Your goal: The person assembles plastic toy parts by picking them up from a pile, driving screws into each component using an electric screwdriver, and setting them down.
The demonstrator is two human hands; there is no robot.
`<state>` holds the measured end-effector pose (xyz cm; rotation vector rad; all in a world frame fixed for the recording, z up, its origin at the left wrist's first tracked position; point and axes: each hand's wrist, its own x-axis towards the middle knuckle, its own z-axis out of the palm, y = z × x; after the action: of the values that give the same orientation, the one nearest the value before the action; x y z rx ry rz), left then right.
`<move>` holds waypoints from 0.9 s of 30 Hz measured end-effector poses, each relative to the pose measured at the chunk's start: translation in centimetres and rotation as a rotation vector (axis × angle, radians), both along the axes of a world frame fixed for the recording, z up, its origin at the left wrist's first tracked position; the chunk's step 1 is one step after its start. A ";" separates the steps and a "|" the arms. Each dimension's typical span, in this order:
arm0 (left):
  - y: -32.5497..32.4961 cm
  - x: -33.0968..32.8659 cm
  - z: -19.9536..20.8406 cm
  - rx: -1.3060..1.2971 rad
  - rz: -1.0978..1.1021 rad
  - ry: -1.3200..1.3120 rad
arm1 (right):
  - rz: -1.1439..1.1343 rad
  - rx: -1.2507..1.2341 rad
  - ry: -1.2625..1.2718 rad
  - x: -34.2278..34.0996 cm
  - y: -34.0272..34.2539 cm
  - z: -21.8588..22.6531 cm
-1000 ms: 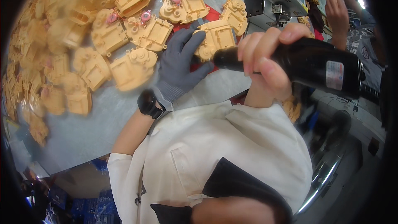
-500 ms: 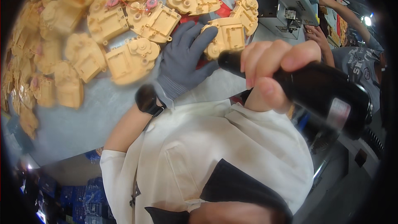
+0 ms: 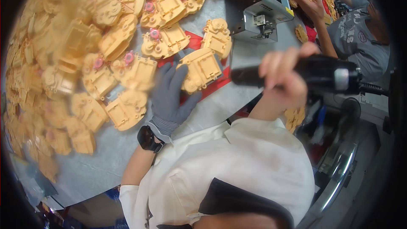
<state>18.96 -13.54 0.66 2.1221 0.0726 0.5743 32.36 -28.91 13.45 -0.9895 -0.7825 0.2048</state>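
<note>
My left hand [image 3: 168, 97], in a grey glove, has its fingers spread beside a pale yellow plastic housing [image 3: 202, 70]. Its index finger lies at the housing's left edge; whether it touches cannot be made out. The housing sits over a red fixture [image 3: 218, 84] on the metal table. My bare right hand [image 3: 285, 74] is wrapped round a black electric screwdriver [image 3: 324, 74], held nearly level above the table to the right of the housing. The screwdriver's narrow end points left, and a coiled cord leaves its back end. Another yellow housing [image 3: 217, 38] lies just beyond the first.
Yellow housings [image 3: 127, 110] cover the table's left and far side, several with pink round parts [image 3: 128, 58]. A black and grey machine [image 3: 258, 13] stands at the far right. Beyond it, a co-worker's hand [image 3: 311, 6] holds a yellow part. The grey table [image 3: 101, 169] curves round my left.
My left hand's fingers have shifted back from over the housing to its left edge. The screwdriver has swung level and away from the housing. The whole view has turned somewhat.
</note>
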 end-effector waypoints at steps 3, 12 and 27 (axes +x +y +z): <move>-0.1 -0.1 -0.1 0.040 -0.007 0.003 | -0.485 0.058 -0.118 4.3 -3.1 1.2; 0.1 0.1 0.1 -0.001 -0.033 0.036 | -0.725 -0.169 -0.139 10.7 -2.5 -0.5; -0.1 0.3 0.2 0.001 -0.035 -0.002 | -0.731 -0.009 -0.227 9.0 -3.4 1.1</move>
<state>19.29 -13.62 0.86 2.1193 0.0336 0.5562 41.37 -32.32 14.51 -1.2582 -0.5772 -0.5428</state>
